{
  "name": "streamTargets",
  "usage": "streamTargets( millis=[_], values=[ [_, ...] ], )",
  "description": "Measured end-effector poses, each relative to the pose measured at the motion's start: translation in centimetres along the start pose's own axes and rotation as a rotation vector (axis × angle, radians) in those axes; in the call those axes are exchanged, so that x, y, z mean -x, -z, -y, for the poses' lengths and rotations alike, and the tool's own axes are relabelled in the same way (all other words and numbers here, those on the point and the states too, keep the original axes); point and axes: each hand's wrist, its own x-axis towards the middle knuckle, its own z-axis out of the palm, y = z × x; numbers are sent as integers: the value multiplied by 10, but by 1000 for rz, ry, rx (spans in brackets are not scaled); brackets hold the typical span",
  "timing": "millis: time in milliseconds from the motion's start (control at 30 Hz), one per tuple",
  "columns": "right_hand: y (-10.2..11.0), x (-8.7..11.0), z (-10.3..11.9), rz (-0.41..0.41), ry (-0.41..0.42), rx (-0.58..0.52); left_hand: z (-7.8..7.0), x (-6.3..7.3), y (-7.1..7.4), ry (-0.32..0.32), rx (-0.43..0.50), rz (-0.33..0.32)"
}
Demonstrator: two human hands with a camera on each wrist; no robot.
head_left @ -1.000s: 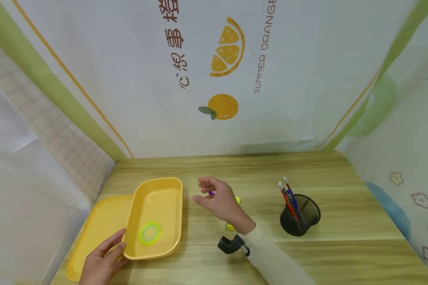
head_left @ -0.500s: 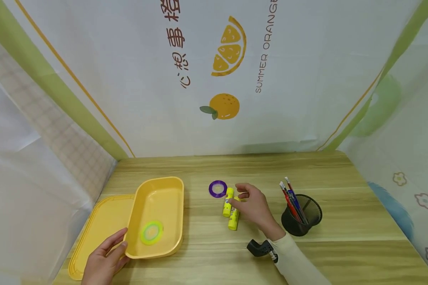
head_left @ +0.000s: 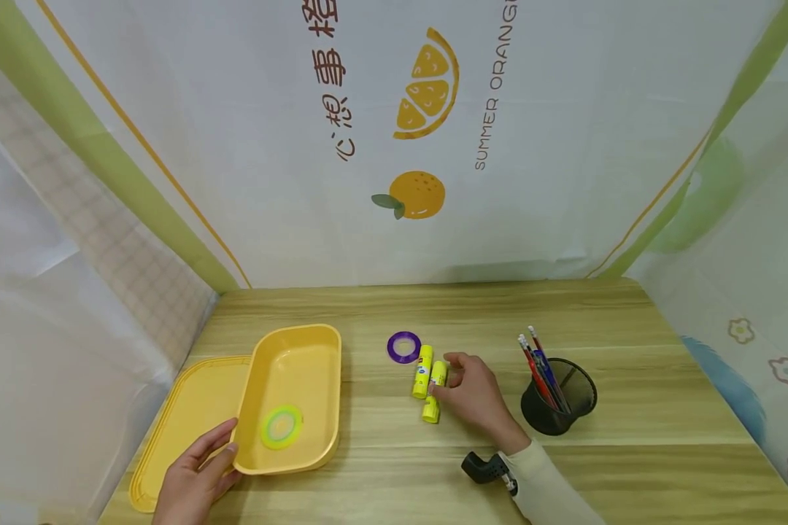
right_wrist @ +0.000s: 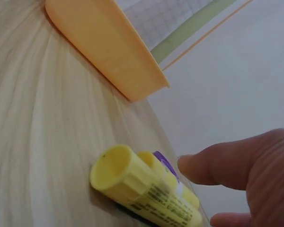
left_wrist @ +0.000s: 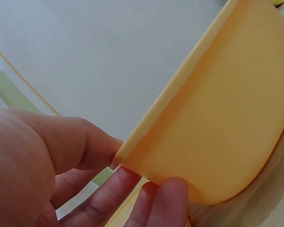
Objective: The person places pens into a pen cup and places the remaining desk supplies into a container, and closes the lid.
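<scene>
Two yellow glue sticks lie on their sides on the bench (head_left: 381,459), side by side between the box and the right hand (head_left: 478,397). The inner glue stick (head_left: 423,372) points almost straight away from the person, its far end by the purple ring (head_left: 392,348); the outer glue stick (head_left: 438,372) sits slightly nearer the person, its long axis close to parallel, far end leaning a little more to the right. In the right wrist view its near end shows a round, hollowed face. The right hand is beside it with thumb and fingers apart, gripping nothing. The left hand (head_left: 193,474) pinches the near left corner of the yellow box (head_left: 305,386), whose long axis also runs away from the person, far end leaning right.
</scene>
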Motion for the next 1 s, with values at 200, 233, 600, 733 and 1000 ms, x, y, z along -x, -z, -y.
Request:
streamTargets(
  millis=[200, 233, 600, 733, 1000],
  values=[
    [-6, 0, -4, 12, 13, -4, -1, 0, 0, 12, -4, -7],
    [-7, -1, -4, 12, 17, -1, -1, -1, 0, 13, -5, -8],
    [-12, -4, -1, -8, 41, 106, 0, -1, -1, 12, 1, -5],
    [-10, -5, -3, 4, 39, 95, 0, -1, -1, 14, -4, -5],
    [-7, -6, -6, 32, -13, 55, -2, 0, -2, 20, -2, -9]
  ],
)
